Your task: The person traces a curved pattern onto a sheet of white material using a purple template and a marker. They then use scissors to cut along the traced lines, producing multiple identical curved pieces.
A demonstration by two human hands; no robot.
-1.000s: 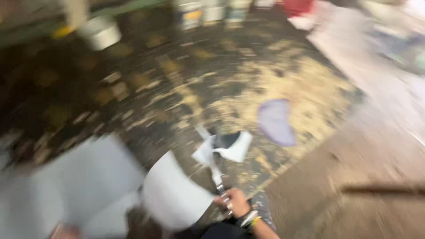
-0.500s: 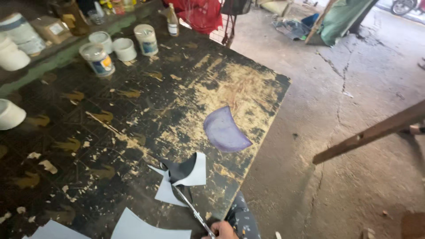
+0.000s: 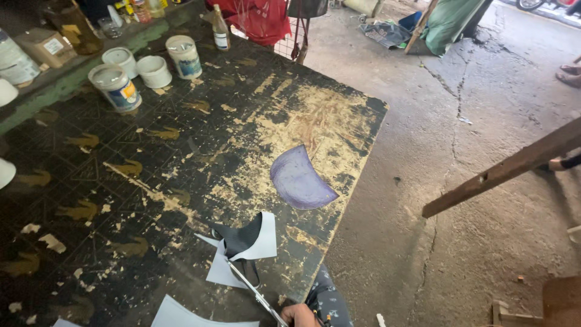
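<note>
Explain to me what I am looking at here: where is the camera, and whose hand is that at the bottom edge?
There is no machine here. The camera sits on a person's head and looks down at their workbench, so the hand is their own. Only one hand shows, at the very bottom of the picture; which hand it is cannot be told. Its fingers grip the handles of a pair of scissors, whose blades reach into a folded sheet, dark on one face and pale on the other. The worn, paint-flecked table also carries a curved purple cut-out, a pale scrap by the near edge, and several lidded tubs with a bottle toward the back. To the right is a cracked concrete floor.
</note>
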